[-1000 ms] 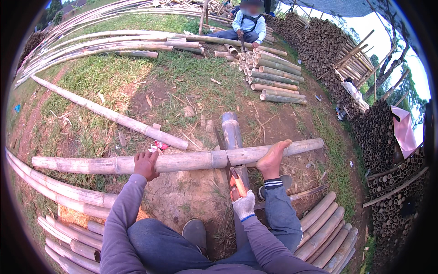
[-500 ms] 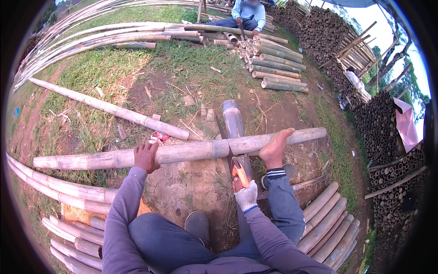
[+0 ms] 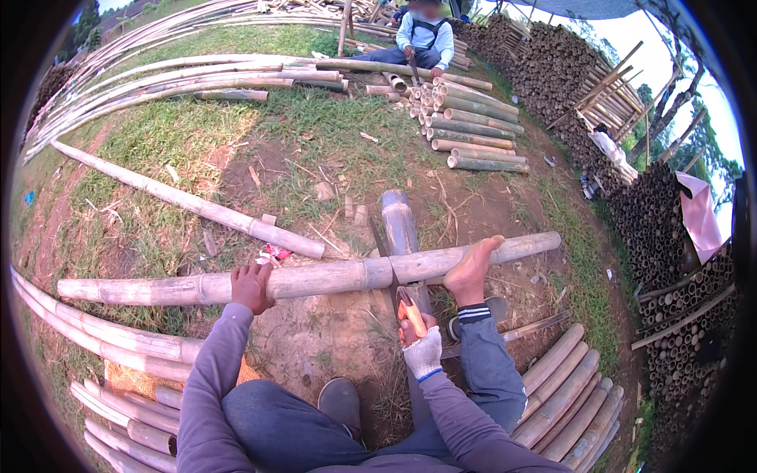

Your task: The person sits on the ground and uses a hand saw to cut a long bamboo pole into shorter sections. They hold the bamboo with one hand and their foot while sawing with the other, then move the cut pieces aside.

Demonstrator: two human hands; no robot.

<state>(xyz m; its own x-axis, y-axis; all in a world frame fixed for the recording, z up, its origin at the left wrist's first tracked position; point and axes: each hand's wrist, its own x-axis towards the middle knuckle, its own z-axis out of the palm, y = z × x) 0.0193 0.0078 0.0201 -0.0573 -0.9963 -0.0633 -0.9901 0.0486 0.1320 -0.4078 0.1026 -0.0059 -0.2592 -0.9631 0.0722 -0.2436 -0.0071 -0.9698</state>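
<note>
A long pale bamboo pole [image 3: 315, 282] lies crosswise in front of me, over a thicker bamboo support [image 3: 400, 225]. My left hand [image 3: 251, 287] grips the pole from above, left of its middle. In my right hand [image 3: 418, 343], which wears a white glove with bare fingertips, is the orange handle [image 3: 410, 312] of a handsaw. Its dark blade [image 3: 381, 238] crosses the pole at a cut, just right of a node, and points away from me. My bare right foot [image 3: 471, 266] presses on the pole, right of the blade.
Another bamboo pole [image 3: 197, 203] lies on the ground to the left. Cut lengths are piled near my right knee [image 3: 564, 390], at lower left [image 3: 130, 406] and ahead [image 3: 477, 126]. A person [image 3: 426, 39] sits beyond with a saw. Tall bamboo stacks [image 3: 654, 229] line the right.
My view has tilted up slightly, so the scene sits lower and more of the other person shows. Saw, hands and foot keep nearly the same places on the pole.
</note>
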